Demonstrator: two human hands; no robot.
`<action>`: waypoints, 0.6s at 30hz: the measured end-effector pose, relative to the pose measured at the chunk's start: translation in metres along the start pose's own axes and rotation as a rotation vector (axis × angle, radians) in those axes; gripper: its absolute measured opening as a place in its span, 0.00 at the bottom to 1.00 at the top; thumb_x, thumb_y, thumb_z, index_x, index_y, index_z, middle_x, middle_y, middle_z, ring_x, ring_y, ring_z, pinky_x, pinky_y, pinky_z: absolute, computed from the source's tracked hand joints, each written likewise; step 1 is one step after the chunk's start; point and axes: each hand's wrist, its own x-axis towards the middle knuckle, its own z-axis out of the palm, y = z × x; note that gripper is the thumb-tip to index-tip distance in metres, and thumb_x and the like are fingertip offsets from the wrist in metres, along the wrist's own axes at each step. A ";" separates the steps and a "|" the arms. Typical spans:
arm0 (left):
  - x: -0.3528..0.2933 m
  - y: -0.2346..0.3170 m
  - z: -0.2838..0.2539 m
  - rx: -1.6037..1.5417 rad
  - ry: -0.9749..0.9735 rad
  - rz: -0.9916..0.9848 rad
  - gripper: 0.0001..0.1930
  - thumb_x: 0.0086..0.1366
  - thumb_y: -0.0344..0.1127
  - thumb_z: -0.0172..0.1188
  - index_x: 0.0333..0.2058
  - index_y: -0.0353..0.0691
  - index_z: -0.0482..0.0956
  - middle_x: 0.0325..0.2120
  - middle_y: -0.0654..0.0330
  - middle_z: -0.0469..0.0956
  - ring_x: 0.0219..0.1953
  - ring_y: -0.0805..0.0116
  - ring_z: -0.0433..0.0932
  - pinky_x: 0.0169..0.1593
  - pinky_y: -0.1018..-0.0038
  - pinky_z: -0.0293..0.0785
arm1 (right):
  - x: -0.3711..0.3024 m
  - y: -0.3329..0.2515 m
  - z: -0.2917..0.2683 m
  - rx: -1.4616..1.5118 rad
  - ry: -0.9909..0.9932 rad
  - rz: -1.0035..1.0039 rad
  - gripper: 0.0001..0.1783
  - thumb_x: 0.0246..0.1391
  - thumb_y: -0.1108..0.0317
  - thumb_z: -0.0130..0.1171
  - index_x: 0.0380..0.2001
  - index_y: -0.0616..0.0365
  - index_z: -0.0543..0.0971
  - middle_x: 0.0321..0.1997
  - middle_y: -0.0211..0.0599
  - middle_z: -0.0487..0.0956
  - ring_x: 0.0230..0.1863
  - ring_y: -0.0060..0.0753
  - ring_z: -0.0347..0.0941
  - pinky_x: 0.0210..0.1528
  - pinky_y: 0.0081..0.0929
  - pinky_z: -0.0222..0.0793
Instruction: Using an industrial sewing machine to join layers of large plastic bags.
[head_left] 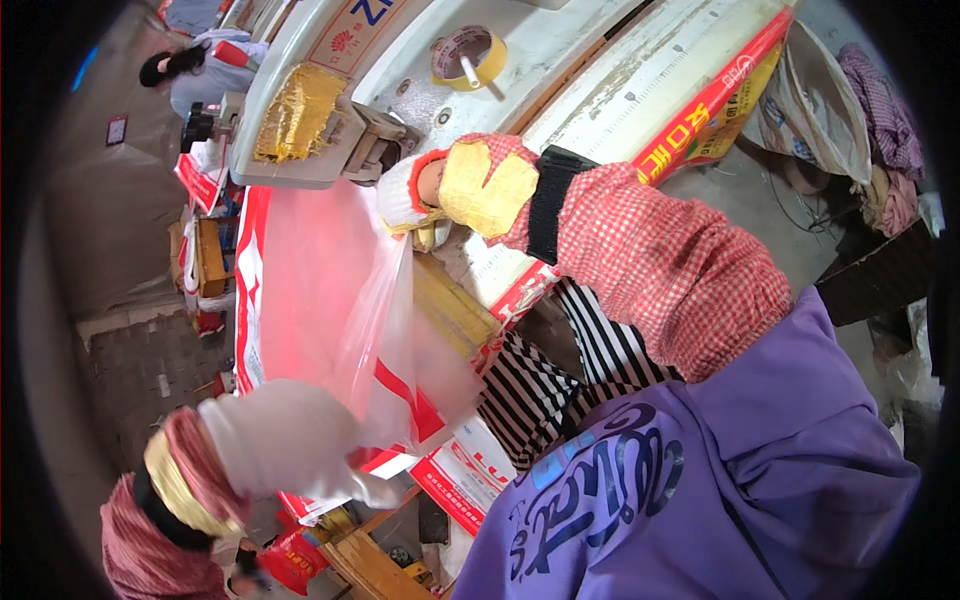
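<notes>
A red-and-white printed plastic sack (300, 290) with a thin translucent film hangs beside a white sewing machine (300, 110). My right hand (415, 195), in a white glove with an orange-red cuff, has its fingers closed on the sack's upper edge, close to the machine's end. A red checked sleeve with yellow tape and a black band covers that forearm. My left hand (285, 440), in a white glove, is by the sack's lower part at lower left. Motion smears it, so its grip is unclear. One fingertip points toward the sack's bottom edge.
A yellow tape roll (470, 58) rests on the machine's pale bed. A worn yellow patch (298, 112) covers part of the machine head. Along the worktable's edge runs a red-and-yellow sheet (720, 95). A wooden stool (375, 565) stands below. Another person (205, 70) is at far left.
</notes>
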 end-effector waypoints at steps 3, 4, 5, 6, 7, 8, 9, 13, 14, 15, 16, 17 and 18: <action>0.004 -0.023 -0.005 -0.681 0.053 -0.112 0.28 0.52 0.58 0.58 0.41 0.37 0.73 0.25 0.50 0.75 0.33 0.56 0.75 0.40 0.65 0.69 | -0.017 -0.004 0.005 -0.012 0.067 0.028 0.12 0.39 0.58 0.58 0.28 0.49 0.80 0.28 0.38 0.79 0.31 0.42 0.75 0.34 0.37 0.68; 0.007 -0.023 0.001 -0.633 0.265 0.012 0.27 0.50 0.54 0.62 0.39 0.34 0.73 0.26 0.51 0.74 0.33 0.58 0.75 0.40 0.65 0.69 | -0.021 -0.006 0.002 -0.017 0.105 0.042 0.12 0.39 0.58 0.58 0.28 0.49 0.80 0.28 0.38 0.79 0.31 0.42 0.75 0.33 0.37 0.68; 0.011 -0.023 0.007 -0.638 0.264 0.003 0.27 0.50 0.54 0.62 0.39 0.34 0.73 0.26 0.51 0.74 0.33 0.58 0.75 0.40 0.65 0.69 | -0.026 -0.009 0.004 -0.024 0.136 0.050 0.11 0.38 0.58 0.58 0.27 0.49 0.80 0.27 0.38 0.78 0.30 0.42 0.75 0.33 0.37 0.68; 0.014 -0.023 0.012 -0.517 0.329 0.160 0.29 0.49 0.56 0.61 0.39 0.34 0.73 0.27 0.50 0.75 0.33 0.58 0.75 0.40 0.65 0.69 | -0.028 -0.009 0.003 -0.030 0.166 0.061 0.11 0.38 0.59 0.58 0.27 0.49 0.80 0.27 0.37 0.78 0.30 0.42 0.75 0.32 0.37 0.68; 0.015 -0.023 0.015 -0.392 0.391 0.318 0.31 0.48 0.58 0.61 0.38 0.34 0.74 0.29 0.49 0.75 0.33 0.57 0.75 0.39 0.66 0.69 | -0.032 -0.012 0.004 -0.037 0.194 0.072 0.10 0.38 0.59 0.58 0.26 0.49 0.80 0.26 0.37 0.78 0.30 0.42 0.75 0.32 0.37 0.68; 0.006 -0.010 0.000 -0.292 0.007 0.061 0.34 0.46 0.63 0.59 0.36 0.33 0.76 0.27 0.48 0.75 0.32 0.55 0.75 0.38 0.66 0.70 | -0.042 -0.012 0.007 -0.047 0.216 0.104 0.10 0.38 0.59 0.58 0.25 0.49 0.79 0.26 0.37 0.78 0.29 0.41 0.75 0.31 0.37 0.68; -0.007 0.014 -0.006 -0.038 -0.130 -0.238 0.33 0.46 0.65 0.56 0.32 0.34 0.78 0.25 0.47 0.75 0.30 0.51 0.75 0.37 0.66 0.70 | -0.043 -0.017 0.005 -0.053 0.249 0.113 0.10 0.37 0.59 0.58 0.25 0.49 0.79 0.25 0.37 0.78 0.29 0.41 0.75 0.31 0.37 0.69; -0.003 0.021 0.035 0.058 -0.021 -0.210 0.26 0.50 0.59 0.55 0.25 0.37 0.79 0.22 0.51 0.75 0.28 0.51 0.75 0.35 0.65 0.71 | -0.054 -0.036 0.006 -0.087 0.354 0.177 0.08 0.36 0.61 0.58 0.23 0.50 0.78 0.23 0.35 0.77 0.27 0.41 0.74 0.29 0.37 0.69; -0.007 0.024 0.051 0.017 0.049 -0.253 0.23 0.51 0.57 0.55 0.24 0.38 0.79 0.22 0.52 0.76 0.28 0.52 0.75 0.35 0.65 0.71 | -0.130 -0.051 0.052 -0.094 0.389 0.151 0.08 0.36 0.61 0.58 0.22 0.50 0.78 0.23 0.35 0.77 0.26 0.41 0.74 0.28 0.37 0.69; -0.003 0.022 0.053 0.033 0.058 -0.247 0.23 0.51 0.57 0.55 0.24 0.38 0.79 0.22 0.52 0.76 0.28 0.52 0.75 0.35 0.65 0.71 | -0.151 -0.051 0.046 -0.106 0.414 0.186 0.07 0.36 0.61 0.59 0.22 0.50 0.78 0.22 0.35 0.77 0.26 0.40 0.74 0.28 0.37 0.69; 0.001 0.016 0.057 0.013 0.345 -0.149 0.21 0.51 0.55 0.55 0.23 0.40 0.79 0.21 0.54 0.75 0.28 0.53 0.75 0.35 0.65 0.71 | -0.087 -0.033 0.014 -0.119 0.439 0.221 0.07 0.36 0.61 0.59 0.21 0.50 0.78 0.22 0.35 0.77 0.25 0.40 0.74 0.27 0.37 0.69; -0.001 0.017 0.056 -0.033 0.624 -0.056 0.19 0.52 0.53 0.55 0.23 0.41 0.78 0.20 0.55 0.75 0.28 0.53 0.75 0.34 0.65 0.71 | -0.081 -0.035 0.011 -0.128 0.462 0.230 0.07 0.35 0.62 0.59 0.21 0.50 0.77 0.21 0.34 0.76 0.25 0.40 0.74 0.27 0.37 0.69; 0.000 0.016 0.050 -0.073 0.346 -0.153 0.15 0.52 0.48 0.55 0.21 0.42 0.78 0.19 0.56 0.74 0.28 0.54 0.75 0.32 0.65 0.71 | -0.086 -0.037 0.013 -0.138 0.485 0.240 0.06 0.35 0.62 0.59 0.20 0.50 0.77 0.21 0.34 0.76 0.24 0.40 0.74 0.26 0.37 0.69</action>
